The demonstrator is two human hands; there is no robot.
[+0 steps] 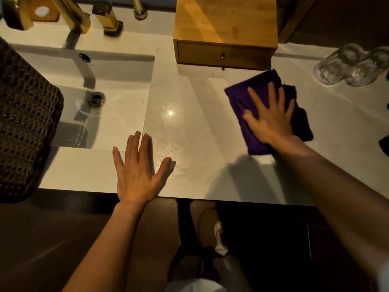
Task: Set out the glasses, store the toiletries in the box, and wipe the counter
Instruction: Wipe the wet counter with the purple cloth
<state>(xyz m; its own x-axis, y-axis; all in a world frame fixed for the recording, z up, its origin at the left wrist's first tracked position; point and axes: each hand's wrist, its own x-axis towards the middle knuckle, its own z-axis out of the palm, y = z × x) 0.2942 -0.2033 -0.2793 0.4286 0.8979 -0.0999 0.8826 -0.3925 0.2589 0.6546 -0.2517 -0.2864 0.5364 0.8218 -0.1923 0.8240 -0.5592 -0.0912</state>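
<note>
My right hand (271, 116) lies flat with spread fingers on a purple cloth (242, 95), pressing it onto the white counter (189, 123) in front of the wooden box. My left hand (136, 171) rests palm down, fingers apart, on the counter's front edge beside the sink, holding nothing. The wooden box (225, 28) with a small drawer and knob stands at the back, drawer closed. Two clear glasses (347, 64) stand upside down at the far right. The counter between my hands looks wet and shiny.
A white rectangular sink (101, 98) with a dark drain lies at the left, with brass taps (107, 17) behind it. A dark woven basket (25, 123) stands at the far left. A dark object pokes in at the right edge (384, 144).
</note>
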